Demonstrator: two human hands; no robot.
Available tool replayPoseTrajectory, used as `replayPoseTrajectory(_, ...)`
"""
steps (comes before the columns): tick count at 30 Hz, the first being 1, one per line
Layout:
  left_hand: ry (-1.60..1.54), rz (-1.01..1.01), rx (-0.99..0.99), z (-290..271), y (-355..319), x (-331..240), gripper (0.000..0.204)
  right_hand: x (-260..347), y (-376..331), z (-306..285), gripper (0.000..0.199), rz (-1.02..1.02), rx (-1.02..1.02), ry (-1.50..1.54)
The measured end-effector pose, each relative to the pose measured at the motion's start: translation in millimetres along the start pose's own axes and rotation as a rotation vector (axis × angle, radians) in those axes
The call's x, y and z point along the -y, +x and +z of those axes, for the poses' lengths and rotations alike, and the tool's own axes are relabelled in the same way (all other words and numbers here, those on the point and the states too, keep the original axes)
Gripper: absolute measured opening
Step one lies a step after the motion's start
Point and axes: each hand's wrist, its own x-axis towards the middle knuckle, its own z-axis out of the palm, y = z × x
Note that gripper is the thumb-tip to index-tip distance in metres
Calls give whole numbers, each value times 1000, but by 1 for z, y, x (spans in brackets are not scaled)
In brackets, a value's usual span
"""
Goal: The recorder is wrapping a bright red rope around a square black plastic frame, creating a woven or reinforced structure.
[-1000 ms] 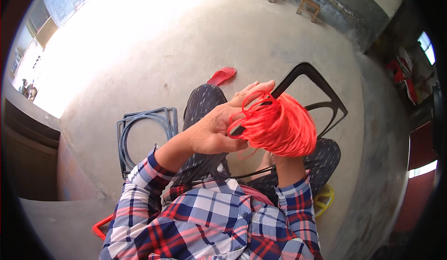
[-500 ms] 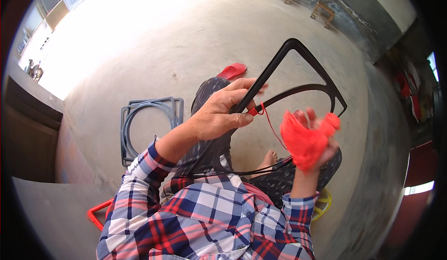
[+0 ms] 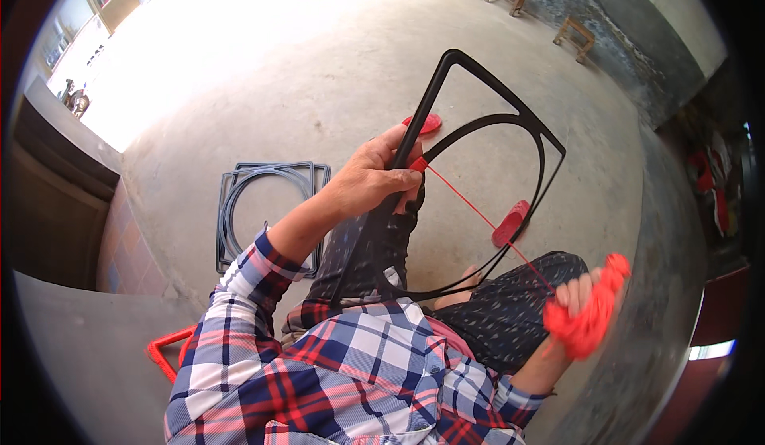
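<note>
Fingers of the left hand (image 3: 368,182) clench the black frame (image 3: 494,118), the right hand (image 3: 575,295) grips an orange cord bundle (image 3: 590,317), stacked frames (image 3: 263,206) alongside.

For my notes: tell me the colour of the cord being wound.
Red cord, running to the bundle; head view.

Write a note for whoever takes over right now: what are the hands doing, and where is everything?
Left hand: fingers gripping the side bar of the black frame with a curved inner bar, which stands tilted over the lap.
Right hand: closed around the bundle of orange-red cord, held out to the right.
A taut strand of cord runs from the bundle to the bar at the left hand.
Done: the cord is attached at that spot.
Left: the rest of the frame is bare.
Nearby: stack of dark frames on the concrete floor.
</note>
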Motion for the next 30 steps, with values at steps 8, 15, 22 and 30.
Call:
replayPoseTrajectory(8, 620, 129, 78, 30, 2, -12, 12, -63, 57, 38, 58, 74, -146, -367)
replayPoseTrajectory(15, 792, 588, 229, 52, 14, -12, 22, -77, 117, 65, 36, 101, -89, -742)
replayPoseTrajectory(22, 247, 437, 368, 47, 9, -9, 56, -106, 101, 16, 35, 198, -125, -154)
replayPoseTrajectory(30, 438, 505, 436, 50, 14, -10, 33, -103, 112, 61, 41, 251, -239, 233)
